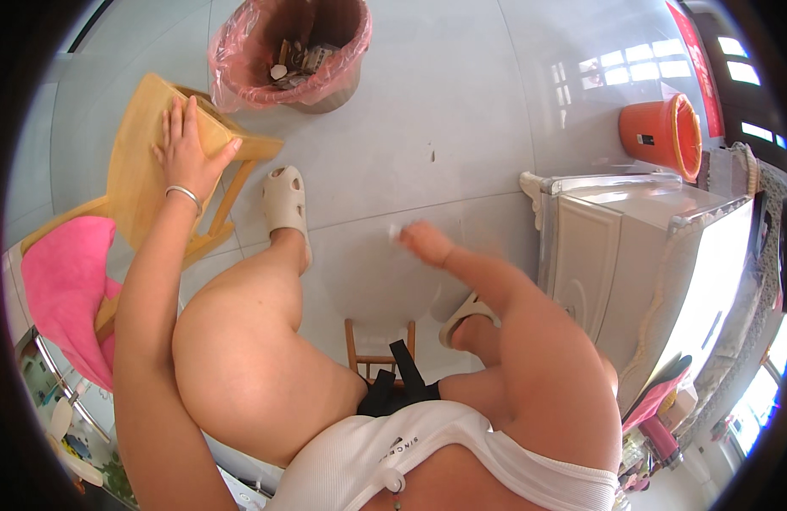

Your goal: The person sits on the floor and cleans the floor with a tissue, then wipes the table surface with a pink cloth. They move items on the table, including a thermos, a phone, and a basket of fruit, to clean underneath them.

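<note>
My left hand [191,152], with a bracelet at its wrist, lies flat with spread fingers on the seat of a light wooden chair [136,162]. It holds nothing. My right hand [427,244] is over the floor in front of me, blurred by motion, with its fingers drawn together. At its fingertips shows a small white thing [395,232], too smeared to name; it may be a tissue or a scrap of cloth. A pink cloth [70,289] hangs over the chair's back, left of my forearm.
A brown bin [334,94] with a pink liner and some rubbish stands ahead. An orange bin [653,134] is at the far right. A white cabinet [580,243] stands to my right. Small dark bits [432,155] lie on the grey tiled floor [444,102]. Wooden stool legs [351,341] show below me.
</note>
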Tool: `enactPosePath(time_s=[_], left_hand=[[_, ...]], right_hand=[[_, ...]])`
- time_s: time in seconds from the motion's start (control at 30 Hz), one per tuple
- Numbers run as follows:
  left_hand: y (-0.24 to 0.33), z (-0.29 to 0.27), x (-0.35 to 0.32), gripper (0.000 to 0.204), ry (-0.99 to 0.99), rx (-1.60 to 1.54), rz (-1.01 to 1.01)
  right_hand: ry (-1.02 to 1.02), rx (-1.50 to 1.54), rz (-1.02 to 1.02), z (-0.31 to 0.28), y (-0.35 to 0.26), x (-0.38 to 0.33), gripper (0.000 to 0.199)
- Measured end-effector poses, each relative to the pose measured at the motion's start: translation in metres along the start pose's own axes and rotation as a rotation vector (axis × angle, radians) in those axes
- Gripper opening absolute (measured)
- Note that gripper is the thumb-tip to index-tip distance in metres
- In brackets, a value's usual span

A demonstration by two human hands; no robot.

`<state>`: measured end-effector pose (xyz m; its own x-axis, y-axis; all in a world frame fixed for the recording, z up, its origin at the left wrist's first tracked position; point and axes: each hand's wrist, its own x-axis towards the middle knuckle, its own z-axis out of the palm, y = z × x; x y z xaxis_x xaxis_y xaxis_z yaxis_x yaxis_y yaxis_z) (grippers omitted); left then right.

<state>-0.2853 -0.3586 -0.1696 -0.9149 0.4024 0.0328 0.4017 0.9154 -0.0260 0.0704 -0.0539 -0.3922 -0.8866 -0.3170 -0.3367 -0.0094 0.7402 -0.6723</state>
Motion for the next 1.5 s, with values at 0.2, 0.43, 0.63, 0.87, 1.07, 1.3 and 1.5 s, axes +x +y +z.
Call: enactPosePath(time_s=[0.2,0.43,0.63,0.87,1.07,1.3,1.5], left_hand=[[-0.013,-0.002,-0.012,0.102,-0.01,0.037,-0.031],[-0.005,0.0,-0.002,0.101,0.008,0.007,0.002],[-0.008,0.003,-0.006,0.102,0.003,0.01,-0.012],[-0.01,0.005,0.0,0.101,0.032,0.005,0.016],[-0.008,0.004,-0.003,0.1,0.033,0.025,0.002],[-0.014,0.01,-0.004,0.098,0.038,0.028,-0.009],[-0.006,0.011,0.005,0.094,0.08,-0.003,0.034]], right_hand=[[-0.31,0.078,-0.122,0.027,-0.012,-0.024,0.016],[0.483,-0.137,0.362,-0.058,0.062,0.015,0.014],[-0.31,-0.227,-0.49,0.02,-0.004,-0.043,0.01],[0.113,0.07,0.387,-0.029,0.043,-0.023,0.003],[0.706,-0.076,0.937,-0.045,0.077,-0.042,0.006],[1.073,0.336,1.828,0.02,0.025,-0.087,0.01],[1.182,0.446,1.522,0.002,0.045,0.016,0.018]])
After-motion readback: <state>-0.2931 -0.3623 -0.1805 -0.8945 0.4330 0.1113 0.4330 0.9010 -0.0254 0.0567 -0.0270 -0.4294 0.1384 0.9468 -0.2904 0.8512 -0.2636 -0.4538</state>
